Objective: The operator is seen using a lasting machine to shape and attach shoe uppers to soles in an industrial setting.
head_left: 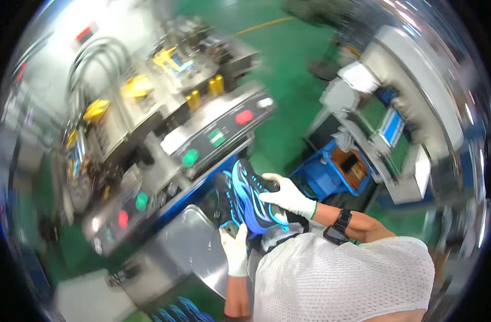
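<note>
Two black-and-blue sneakers are held side by side in front of my body, toes pointing away. My left hand point(234, 249), in a white glove, closes on the heel end of the left sneaker point(224, 196). My right hand point(288, 196), also gloved in white, grips the side of the right sneaker point(249, 196), with its thumb and fingers around the ankle opening. That right sneaker shows a blue and purple lower side and partly covers the left one. Some of the fingers are hidden behind the shoes.
A machine with a control panel point(218, 129) of red and green buttons stands ahead and left. Below it lies a shiny metal tray point(189, 236). At right are a blue crate point(320, 172) and a white-hooded machine point(422, 102). More blue-and-black shoe pieces point(183, 311) lie at the bottom edge.
</note>
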`<state>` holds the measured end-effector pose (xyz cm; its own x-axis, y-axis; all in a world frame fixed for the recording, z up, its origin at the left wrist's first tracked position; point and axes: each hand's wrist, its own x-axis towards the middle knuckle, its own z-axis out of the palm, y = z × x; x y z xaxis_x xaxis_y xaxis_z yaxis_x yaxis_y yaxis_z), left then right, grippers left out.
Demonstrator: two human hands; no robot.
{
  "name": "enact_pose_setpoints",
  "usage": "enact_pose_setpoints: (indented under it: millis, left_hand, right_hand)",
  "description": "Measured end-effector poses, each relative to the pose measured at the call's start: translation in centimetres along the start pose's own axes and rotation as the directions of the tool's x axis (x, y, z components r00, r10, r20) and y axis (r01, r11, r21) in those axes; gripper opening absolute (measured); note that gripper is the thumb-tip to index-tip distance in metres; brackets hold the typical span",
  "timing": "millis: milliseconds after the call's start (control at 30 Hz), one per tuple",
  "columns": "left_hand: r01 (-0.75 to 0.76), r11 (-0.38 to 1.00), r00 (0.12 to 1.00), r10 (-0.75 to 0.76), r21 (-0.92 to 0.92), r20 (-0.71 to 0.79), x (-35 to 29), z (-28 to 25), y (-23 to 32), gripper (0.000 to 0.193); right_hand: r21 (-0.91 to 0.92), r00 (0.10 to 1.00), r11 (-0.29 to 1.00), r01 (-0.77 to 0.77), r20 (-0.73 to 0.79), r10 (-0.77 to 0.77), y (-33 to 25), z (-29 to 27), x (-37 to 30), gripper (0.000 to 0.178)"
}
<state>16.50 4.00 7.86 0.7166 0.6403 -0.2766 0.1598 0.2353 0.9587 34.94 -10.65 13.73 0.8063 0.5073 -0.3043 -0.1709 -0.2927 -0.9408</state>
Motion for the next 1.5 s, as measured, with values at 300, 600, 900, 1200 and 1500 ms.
enact_pose_setpoints:
  millis: [300, 600, 900, 1200, 1500]
  left_hand:
    - [-0.149, 0.966, 0.734, -0.034, 0.210, 0.678, 3.4, 28.4, 10.5, 0.037]
    - [-0.707, 0.707, 0.361, 0.338, 0.019, 0.869, 6.9, 62.2, 9.4, 0.066]
    - [-0.769, 0.639, 0.262, 0.343, -0.019, 0.902, 8.3, 75.1, 6.2, 0.073]
    - [-0.409, 0.717, 0.591, -0.263, 0.564, 0.763, 12.6, 39.1, 1.8, 0.045]
    - [0.238, 0.969, 0.448, -0.045, 0.071, -0.893, -10.5, -17.2, -17.9, 0.019]
  right_hand:
    - [0.126, 0.593, 0.984, 0.128, -0.805, 0.026, -1.2, -27.5, -12.3, 0.069]
    - [-0.099, 0.052, 0.932, -0.350, -0.995, -0.086, 0.7, -49.7, -16.8, 0.083]
    - [-0.017, 0.053, 0.903, -0.428, -0.999, 0.006, 5.3, -63.0, -10.5, 0.083]
    - [-0.232, 0.715, 0.896, 0.377, -0.542, -0.441, 1.4, -39.4, 2.8, 0.066]
    - [-0.542, 0.761, 0.805, 0.241, 0.620, 0.190, 12.0, -11.6, 10.9, 0.065]
